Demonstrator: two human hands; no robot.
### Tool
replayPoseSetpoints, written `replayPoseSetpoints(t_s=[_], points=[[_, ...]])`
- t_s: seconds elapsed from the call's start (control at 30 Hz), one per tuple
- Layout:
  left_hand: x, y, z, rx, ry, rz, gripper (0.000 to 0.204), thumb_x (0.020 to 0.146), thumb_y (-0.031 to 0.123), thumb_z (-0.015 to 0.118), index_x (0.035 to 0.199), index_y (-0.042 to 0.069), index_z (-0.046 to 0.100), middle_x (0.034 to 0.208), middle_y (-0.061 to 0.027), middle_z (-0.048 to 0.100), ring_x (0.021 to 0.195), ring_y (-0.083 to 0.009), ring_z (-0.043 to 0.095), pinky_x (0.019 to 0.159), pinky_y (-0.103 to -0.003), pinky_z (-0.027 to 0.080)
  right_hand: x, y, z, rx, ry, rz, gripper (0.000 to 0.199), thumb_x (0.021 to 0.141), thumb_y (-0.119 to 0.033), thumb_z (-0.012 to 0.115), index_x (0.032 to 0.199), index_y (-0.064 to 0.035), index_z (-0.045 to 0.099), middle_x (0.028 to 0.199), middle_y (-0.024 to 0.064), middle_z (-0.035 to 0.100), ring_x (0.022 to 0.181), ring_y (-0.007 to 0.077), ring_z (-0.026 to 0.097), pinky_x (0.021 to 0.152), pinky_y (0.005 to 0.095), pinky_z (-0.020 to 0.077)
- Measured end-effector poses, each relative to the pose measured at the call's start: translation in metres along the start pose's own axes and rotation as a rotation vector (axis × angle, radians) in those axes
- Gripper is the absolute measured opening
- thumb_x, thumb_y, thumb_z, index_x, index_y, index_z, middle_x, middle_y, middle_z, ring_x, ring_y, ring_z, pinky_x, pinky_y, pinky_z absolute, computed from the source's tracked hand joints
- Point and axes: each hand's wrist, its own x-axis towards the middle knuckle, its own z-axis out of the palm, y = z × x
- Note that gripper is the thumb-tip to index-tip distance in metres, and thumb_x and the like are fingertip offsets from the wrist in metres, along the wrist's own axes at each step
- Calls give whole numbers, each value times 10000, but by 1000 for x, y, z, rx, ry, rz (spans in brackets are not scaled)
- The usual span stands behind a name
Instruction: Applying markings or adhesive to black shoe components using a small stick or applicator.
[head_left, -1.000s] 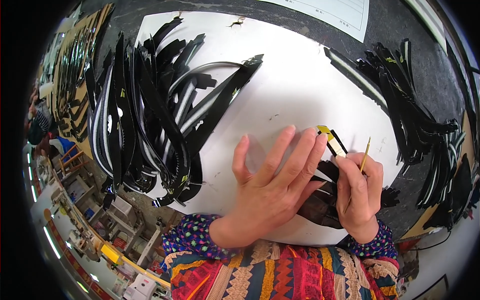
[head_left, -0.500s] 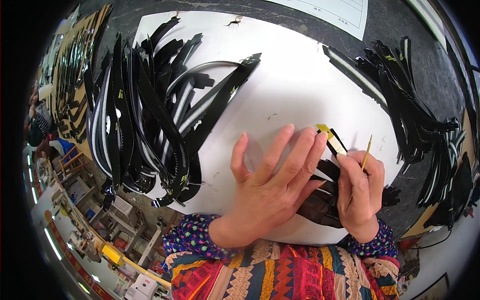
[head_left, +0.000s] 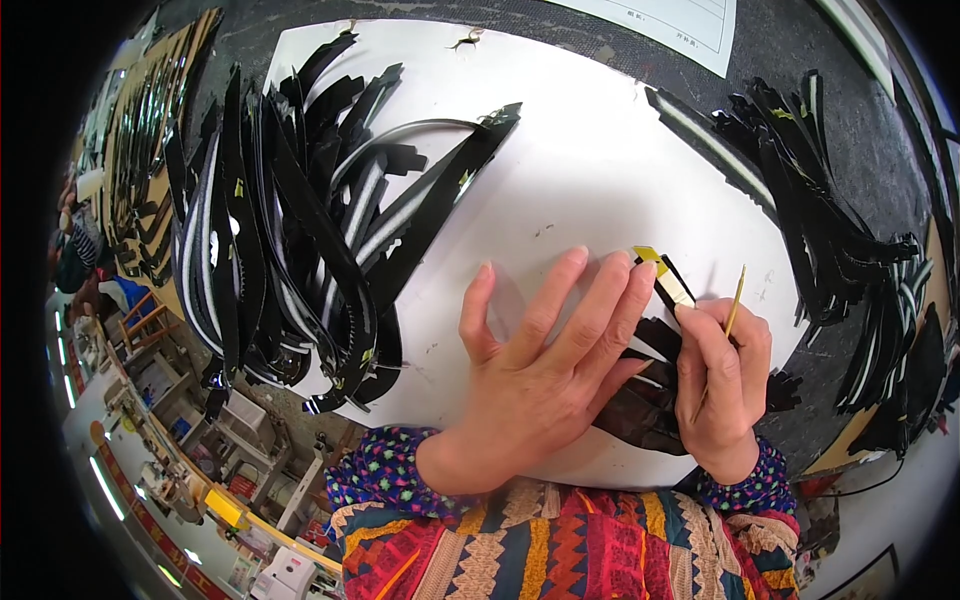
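Hardly anything has moved: your right hand [head_left: 722, 385] pinches the yellow-tipped cream strip [head_left: 675, 287] over the white sheet [head_left: 590, 130], lengthwise toward eleven o'clock from those fingers, your spread left hand [head_left: 550, 370] at its tip.

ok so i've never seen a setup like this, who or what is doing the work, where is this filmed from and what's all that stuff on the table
No machine here: these are a person's bare hands, seen from above by a wide fisheye camera worn on the head, which is why straight edges curve.

On the dark tabletop lies a white board. Black strips with pale bands are heaped at left, with another bundle at right.

The left hand is spread flat, its index fingertip at a cream-and-yellow strip. The right hand has its thumb at that strip's lower end and holds a thin brass-coloured stick.
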Motion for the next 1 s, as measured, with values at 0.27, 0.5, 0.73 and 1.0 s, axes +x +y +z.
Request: replayPoseSetpoints(t_s=[0.27, 0.5, 0.73, 1.0], points=[[0, 1, 0, -1, -3, -2, 566, 932, 467, 604, 1433, 210, 549, 1455, 33, 458, 1358, -172, 388, 1156, -527, 122, 0, 1, -1, -4, -2, -3, 425, 751, 188, 667, 1155, 59, 650, 1053, 177, 603, 863, 277, 584, 699, 333, 500], [0, 2, -4, 9, -20, 15, 554, 936, 458, 598, 1427, 204, 552, 1506, 79, 446, 1381, -175, 353, 1161, -517, 115, -2, 1, -3, 2, -9, -1, 423, 750, 185, 669, 1154, 58, 651, 1052, 177, 604, 856, 275, 581, 694, 332, 498], [1, 2, -5, 33, -33, 10, 542, 941, 466, 586, 1419, 211, 557, 1514, 87, 451, 1386, -181, 343, 1162, -509, 114, -1, 1, -1, -6, 17, -12, 421, 744, 187, 674, 1144, 59, 654, 1035, 172, 608, 831, 272, 576, 681, 331, 493], [1, 0, -3, 8, -6, 23, 487, 960, 488, 549, 1402, 284, 566, 1508, 74, 463, 1375, -182, 354, 1162, -505, 120, -1, 1, 0, -4, 36, -15, 417, 736, 191, 674, 1131, 59, 657, 1027, 176, 611, 817, 273, 575, 673, 332, 495]])
